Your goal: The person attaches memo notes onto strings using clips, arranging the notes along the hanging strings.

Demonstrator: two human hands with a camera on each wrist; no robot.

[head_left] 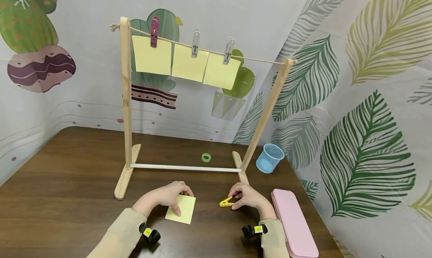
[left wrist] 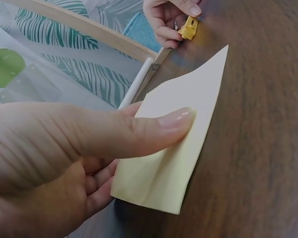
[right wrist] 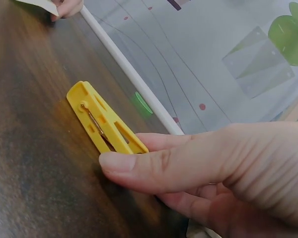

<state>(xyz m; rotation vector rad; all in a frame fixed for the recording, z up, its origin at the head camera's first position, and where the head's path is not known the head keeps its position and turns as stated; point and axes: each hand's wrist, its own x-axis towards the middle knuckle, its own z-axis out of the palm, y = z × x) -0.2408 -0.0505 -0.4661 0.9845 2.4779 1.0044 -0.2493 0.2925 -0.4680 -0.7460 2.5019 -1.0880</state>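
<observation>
Between thumb and fingers my left hand [head_left: 171, 197] pinches a yellow paper square [head_left: 186, 208], whose sheet bends slightly in the left wrist view. To its right, my right hand [head_left: 248, 196] holds a yellow clothespin [right wrist: 97, 116] by its handle end, with the tip pointing toward the left hand. Above both hands a wooden rack [head_left: 126, 96] carries a rope [head_left: 258, 60]. Three yellow paper squares hang from it in a row, under a pink clothespin [head_left: 154, 32], a grey clothespin [head_left: 195, 43] and another grey clothespin [head_left: 228, 51].
A white rod [head_left: 185, 168] joins the rack's feet, with a green tape roll [head_left: 206, 157] behind it. At right stand a blue mesh cup [head_left: 269, 158] and a pink case [head_left: 294, 223] on the brown table [head_left: 67, 198]. Patterned cloth [head_left: 94, 63] hangs behind.
</observation>
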